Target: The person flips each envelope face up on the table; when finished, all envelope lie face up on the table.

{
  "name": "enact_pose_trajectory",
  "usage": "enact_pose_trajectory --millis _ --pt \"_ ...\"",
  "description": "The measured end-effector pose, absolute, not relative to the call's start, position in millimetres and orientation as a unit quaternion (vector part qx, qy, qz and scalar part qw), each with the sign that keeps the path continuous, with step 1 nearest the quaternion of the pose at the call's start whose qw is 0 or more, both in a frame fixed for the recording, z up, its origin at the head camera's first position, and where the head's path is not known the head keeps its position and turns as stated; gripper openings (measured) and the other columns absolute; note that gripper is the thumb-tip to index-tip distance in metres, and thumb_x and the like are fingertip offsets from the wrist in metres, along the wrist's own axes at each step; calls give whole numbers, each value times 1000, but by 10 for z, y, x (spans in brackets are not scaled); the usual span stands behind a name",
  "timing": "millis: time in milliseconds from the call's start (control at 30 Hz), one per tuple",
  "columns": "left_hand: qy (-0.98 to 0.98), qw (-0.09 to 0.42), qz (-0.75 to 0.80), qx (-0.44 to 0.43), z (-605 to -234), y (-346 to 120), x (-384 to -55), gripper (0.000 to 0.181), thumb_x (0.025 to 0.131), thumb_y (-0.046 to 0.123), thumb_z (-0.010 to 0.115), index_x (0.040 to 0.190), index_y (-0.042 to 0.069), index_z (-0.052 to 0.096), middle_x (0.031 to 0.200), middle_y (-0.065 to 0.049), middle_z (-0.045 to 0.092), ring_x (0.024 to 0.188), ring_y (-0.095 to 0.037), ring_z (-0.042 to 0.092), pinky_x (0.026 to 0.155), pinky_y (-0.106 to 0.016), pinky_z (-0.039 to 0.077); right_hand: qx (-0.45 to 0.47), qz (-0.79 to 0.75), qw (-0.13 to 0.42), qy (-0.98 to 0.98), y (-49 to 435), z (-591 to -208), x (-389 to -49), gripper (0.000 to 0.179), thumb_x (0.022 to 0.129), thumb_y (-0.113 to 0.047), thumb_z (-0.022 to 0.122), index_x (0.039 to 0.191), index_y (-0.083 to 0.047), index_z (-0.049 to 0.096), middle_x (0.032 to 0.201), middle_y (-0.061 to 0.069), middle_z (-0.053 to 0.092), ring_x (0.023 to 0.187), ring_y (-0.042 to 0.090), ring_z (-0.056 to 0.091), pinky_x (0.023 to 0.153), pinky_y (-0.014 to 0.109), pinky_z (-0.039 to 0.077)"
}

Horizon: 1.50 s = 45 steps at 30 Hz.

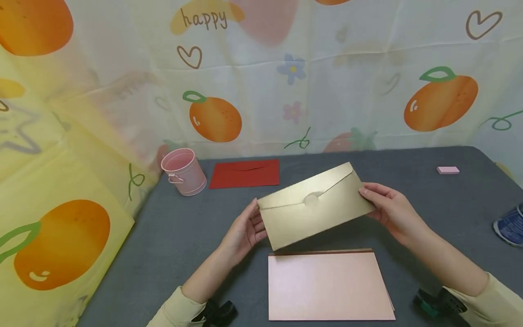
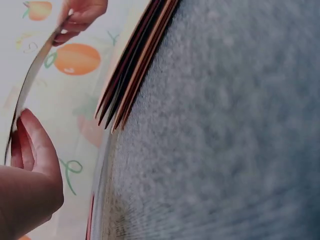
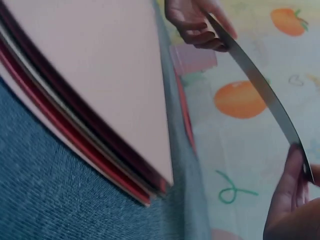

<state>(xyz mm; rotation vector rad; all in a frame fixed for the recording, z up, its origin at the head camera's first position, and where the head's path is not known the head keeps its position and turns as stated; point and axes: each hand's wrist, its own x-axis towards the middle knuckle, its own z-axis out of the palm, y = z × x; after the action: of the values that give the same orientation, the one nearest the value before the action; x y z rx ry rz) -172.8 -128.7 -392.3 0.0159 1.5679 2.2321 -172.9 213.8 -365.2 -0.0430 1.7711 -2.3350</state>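
A gold envelope (image 1: 302, 213) with its flap down and a round pale sticker (image 1: 312, 199) is held up tilted between both hands. My left hand (image 1: 245, 229) grips its left end, thumb at the edge and fingers behind. At the other end, my right hand (image 1: 390, 209) pinches the envelope near its right edge. Both wrist views show it edge-on, bowed slightly. Just below it in the head view lies a stack of envelopes (image 1: 331, 286), pale pink on top, with red and dark edges (image 3: 100, 120) visible from the right wrist.
A red envelope (image 1: 245, 174) lies at the back of the grey table (image 1: 184, 254), beside a small pink bucket (image 1: 185, 175). A pink eraser-like block (image 1: 448, 170) sits at the back right. A dark blue cylindrical object (image 1: 510, 227) stands at the right edge. Fruit-printed cloth (image 1: 261, 91) hangs behind.
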Motion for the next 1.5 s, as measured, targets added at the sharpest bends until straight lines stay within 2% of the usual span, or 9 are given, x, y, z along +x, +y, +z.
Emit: enact_pose_trajectory --millis 200,433,533,633,733,933,1167,1300,1500 --pt "581 144 801 -12 -3970 -1214 -1838 38 95 6 59 130 -5 51 102 -3 67 89 -13 66 85 -29 54 21 -831 72 551 2157 -3735 -1890 11 96 -14 62 100 -20 70 99 -8 67 89 5 66 73 22 53" --pt "590 64 804 -47 -3997 -1126 -2123 34 91 0 66 124 -4 61 94 -3 70 84 -11 68 79 -28 56 34 -812 67 578 2161 -3827 -2077 9 95 -16 65 103 -18 66 96 -9 68 85 3 66 72 20 53" --pt "606 42 793 -54 -4044 -1092 -2263 32 89 1 68 121 -4 63 91 -4 71 81 -11 68 79 -29 56 29 -782 80 617 2183 -3878 -2172 30 95 -16 65 123 -8 58 97 -10 66 87 2 64 75 20 54" --pt "625 26 778 -55 -4094 -1055 -2396 31 88 0 69 119 -3 65 91 -6 71 80 -11 68 80 -31 56 20 -747 93 657 2211 -3926 -2271 57 97 -16 62 145 3 37 103 -10 61 92 0 62 80 21 53" --pt "649 21 759 -48 -4137 -1020 -2514 31 87 -2 70 118 -3 66 95 -11 71 82 -13 69 81 -32 56 14 -714 101 693 2242 -3973 -2386 68 98 -15 59 151 5 22 115 -4 56 95 -2 60 86 23 52" --pt "708 42 704 -19 -4164 -952 -2651 37 88 -2 67 125 -1 63 115 -18 67 98 -22 67 89 -35 53 22 -667 93 738 2288 -4067 -2600 63 100 -14 55 152 2 23 146 26 34 91 -6 60 89 23 51" --pt "779 68 624 14 -4151 -852 -2705 48 92 9 66 138 6 54 133 -14 59 121 -26 56 97 -38 48 54 -611 56 788 2312 -4111 -2754 59 99 -18 58 148 4 34 145 28 38 82 -7 58 83 21 52" --pt "807 74 586 22 -4139 -787 -2732 53 93 15 67 142 9 50 139 -11 54 126 -24 52 99 -40 46 63 -549 26 833 2312 -4102 -2801 56 98 -23 60 145 2 42 138 27 48 87 5 63 82 24 54" --pt "837 76 541 34 -4148 -730 -2792 55 93 21 67 144 12 48 142 -9 51 126 -23 49 99 -41 45 56 -475 13 878 2290 -4074 -2849 58 97 -28 61 143 4 44 133 28 53 108 38 62 90 45 51"
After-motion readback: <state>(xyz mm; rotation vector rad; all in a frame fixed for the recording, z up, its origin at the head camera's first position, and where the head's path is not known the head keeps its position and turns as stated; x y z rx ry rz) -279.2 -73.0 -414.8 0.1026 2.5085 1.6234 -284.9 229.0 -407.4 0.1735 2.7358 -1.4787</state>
